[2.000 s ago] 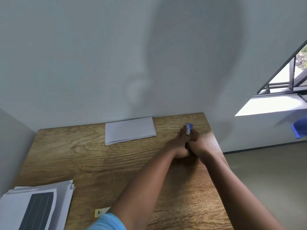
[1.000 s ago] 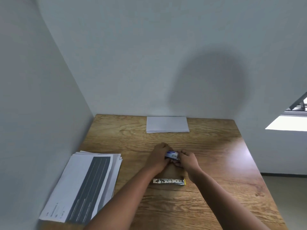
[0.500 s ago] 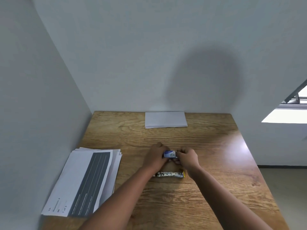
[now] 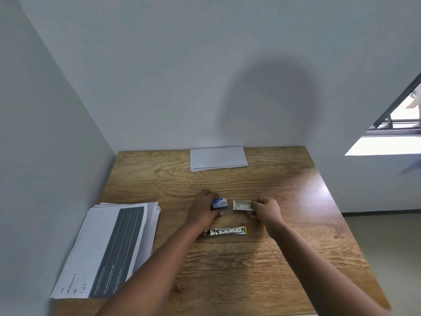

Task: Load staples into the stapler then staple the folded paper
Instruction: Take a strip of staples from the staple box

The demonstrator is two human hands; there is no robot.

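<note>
My left hand (image 4: 204, 209) grips the small blue and white sleeve of a staple box (image 4: 220, 203) just above the wooden table (image 4: 262, 265). A hand's width to the right, my right hand (image 4: 265, 210) pinches the white inner tray (image 4: 242, 205) of that box, pulled free of the sleeve. What lies in the tray cannot be made out. The metal stapler (image 4: 225, 231) with a yellow end lies flat on the table, just nearer to me than both hands. The folded white paper (image 4: 218, 158) rests at the far edge against the wall.
A stack of printed sheets (image 4: 107, 249) with a dark panel covers the table's near left part. Walls close the left and far sides. The table's right edge drops to the floor, with a window beyond.
The hands brought the staple box from the far right of the table to the middle, above the stapler. In the last half second they pulled the white tray out of the blue sleeve.
</note>
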